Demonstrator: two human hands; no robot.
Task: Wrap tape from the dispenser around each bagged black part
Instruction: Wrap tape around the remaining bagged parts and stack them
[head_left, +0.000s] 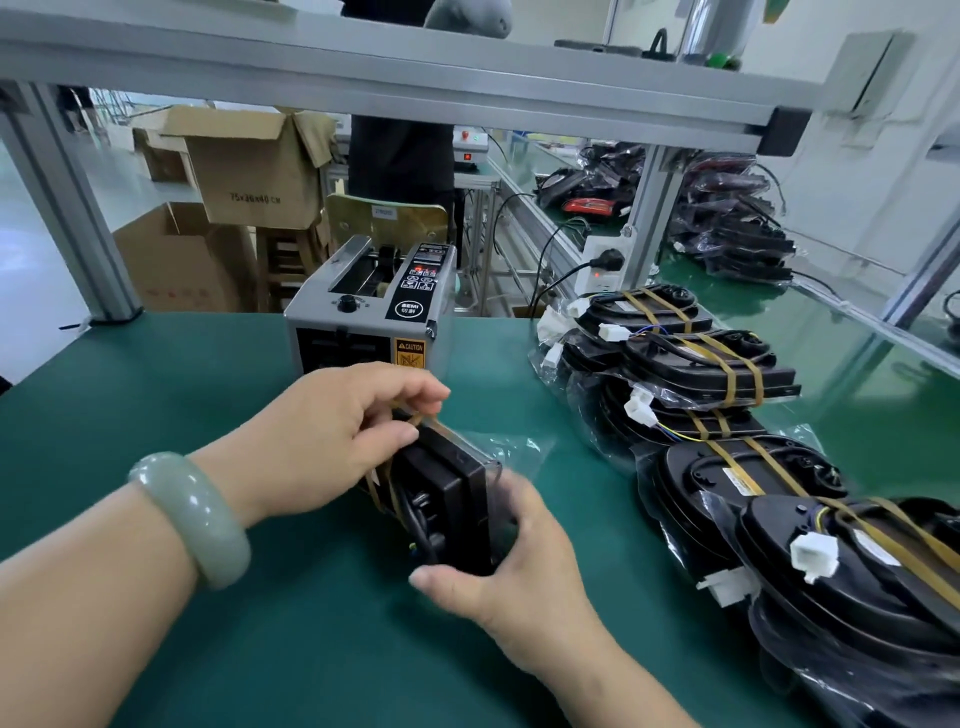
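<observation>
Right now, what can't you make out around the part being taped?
Head view:
Where the tape ends on the bagged black part: covered by the left hand.
Right hand fingers: motion-blurred.
Tape dispenser outlet: dark, partly behind the left hand.
Taped parts row: cut off by the right edge.

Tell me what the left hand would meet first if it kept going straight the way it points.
The left hand points right and away, pinching brown tape on the clear-bagged black part; that part is met first, likely at once.
</observation>
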